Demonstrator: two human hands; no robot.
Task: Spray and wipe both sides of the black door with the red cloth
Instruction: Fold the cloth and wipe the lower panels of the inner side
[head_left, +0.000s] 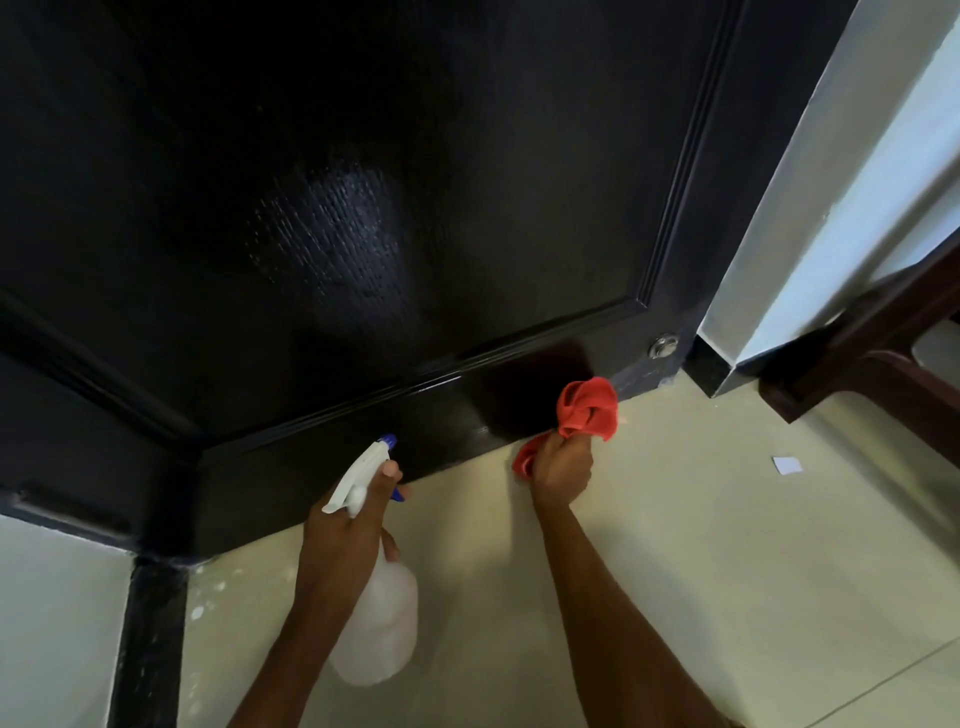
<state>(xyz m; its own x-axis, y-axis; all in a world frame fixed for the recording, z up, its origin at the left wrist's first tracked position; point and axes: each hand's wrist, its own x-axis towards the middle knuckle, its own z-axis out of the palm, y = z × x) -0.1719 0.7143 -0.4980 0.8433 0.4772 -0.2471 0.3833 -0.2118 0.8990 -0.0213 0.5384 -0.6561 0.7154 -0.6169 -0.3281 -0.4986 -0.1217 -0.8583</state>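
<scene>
While the low rail of the black door (467, 410) is being worked, the step in hand looks to be wiping along its bottom edge, close to the floor (727, 545). Right hand (563, 470) clutches the red cloth (587, 408), fingers curled tight round a bunched neck of fabric; a wad sticks out above the fist and sits at the rail's lower right corner, touching or just off the surface, cannot tell which; a small tail hangs out below the hand. Left hand (353, 525) wraps the neck of a white spray bottle (376, 629), one finger up by the blue trigger, nozzle (387, 442) aimed at the rail just left of the cloth; bottle body hangs below the hand, over the floor. Judgement: to do this pass well, flatten the wad so more fabric meets the paint, run long strokes along the rail and into the moulding groove above it, and finish at the corner under the small metal knob (663, 346). A sheen on the panel (332, 234) higher up suggests wet or freshly wiped paint; it may want a drying stroke to avoid streaks. Only this face of the door shows; the other side cannot be judged from here. Small white scrap (787, 464) lies on the floor to the right, well apart from the work.
</scene>
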